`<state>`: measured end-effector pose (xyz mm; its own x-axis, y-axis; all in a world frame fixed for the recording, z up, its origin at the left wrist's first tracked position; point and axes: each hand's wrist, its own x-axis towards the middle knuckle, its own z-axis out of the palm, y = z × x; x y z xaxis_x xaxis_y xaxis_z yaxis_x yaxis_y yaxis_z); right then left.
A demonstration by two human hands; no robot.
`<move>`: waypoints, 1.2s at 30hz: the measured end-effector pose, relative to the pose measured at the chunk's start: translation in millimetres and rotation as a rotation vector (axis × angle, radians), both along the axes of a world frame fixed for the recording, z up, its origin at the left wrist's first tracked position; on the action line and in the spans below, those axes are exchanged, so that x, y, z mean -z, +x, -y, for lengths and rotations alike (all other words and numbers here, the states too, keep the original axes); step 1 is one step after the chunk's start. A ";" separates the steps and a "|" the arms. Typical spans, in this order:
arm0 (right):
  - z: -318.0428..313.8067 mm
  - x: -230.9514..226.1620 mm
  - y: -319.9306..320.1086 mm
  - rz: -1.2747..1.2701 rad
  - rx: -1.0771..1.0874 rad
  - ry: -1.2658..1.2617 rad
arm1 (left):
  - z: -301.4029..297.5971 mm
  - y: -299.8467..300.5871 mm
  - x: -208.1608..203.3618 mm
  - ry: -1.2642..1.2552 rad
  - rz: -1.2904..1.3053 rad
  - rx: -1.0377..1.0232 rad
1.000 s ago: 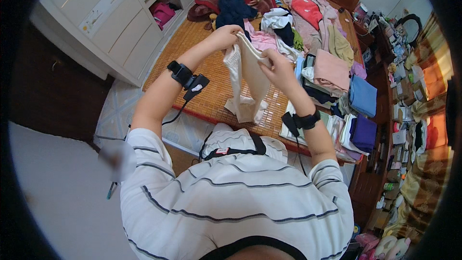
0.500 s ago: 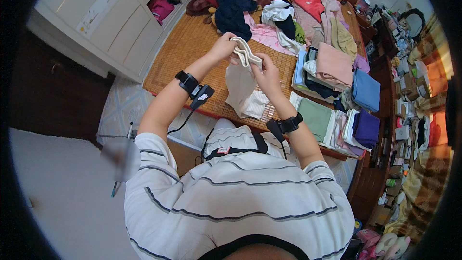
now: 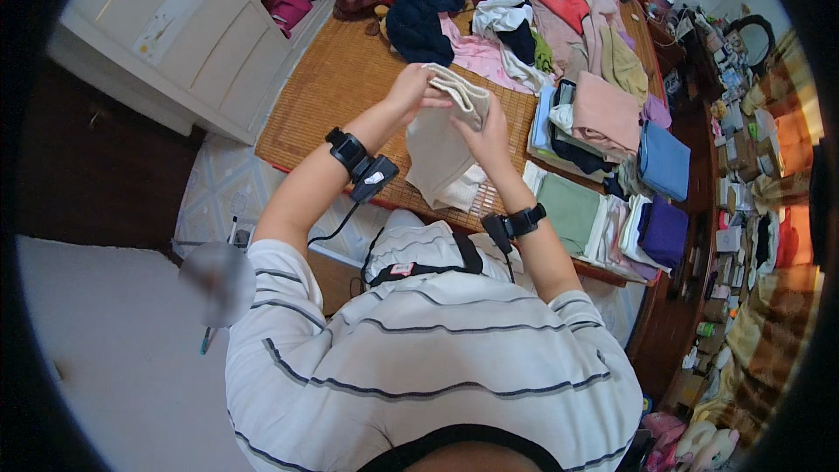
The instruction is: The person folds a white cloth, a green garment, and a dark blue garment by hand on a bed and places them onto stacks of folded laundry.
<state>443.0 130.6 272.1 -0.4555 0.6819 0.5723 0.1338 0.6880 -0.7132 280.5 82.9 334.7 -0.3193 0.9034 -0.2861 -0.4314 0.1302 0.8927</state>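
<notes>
Over the near edge of the bed I hold up a cream garment (image 3: 434, 156), its folded upper edge bunched between both hands and the rest hanging down. My left hand (image 3: 412, 92) pinches this edge at its left end. At the right end my right hand (image 3: 488, 133) grips the same layers, thumb toward me. A white ribbed piece of cloth (image 3: 463, 190) shows at the lower end of the garment; whether it is part of it I cannot tell.
The bed bears a woven mat (image 3: 328, 92). Folded clothes stand on the right, with a pink one (image 3: 606, 114) on top, a green one (image 3: 568, 212) and a purple one (image 3: 662, 233). Loose clothes, including a dark blue one (image 3: 419, 22), lie farther back. A white cabinet (image 3: 188, 44) stands left.
Both hands have shifted slightly, bringing the garment's folded top edge closer together, with the right hand's grip a little farther right. The hanging part has swung slightly.
</notes>
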 end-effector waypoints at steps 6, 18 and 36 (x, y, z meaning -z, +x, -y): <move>-32.3 -20.8 1.3 -0.196 -0.094 -0.255 | -7.4 -9.8 -29.5 0.067 -0.301 0.233; -83.2 -202.6 -19.0 -0.311 -0.409 -0.049 | -9.4 -54.9 -161.3 0.426 -1.282 -0.072; -62.5 -361.5 -2.6 -0.498 -0.469 0.049 | -11.5 -19.3 -309.0 0.898 -1.023 -0.093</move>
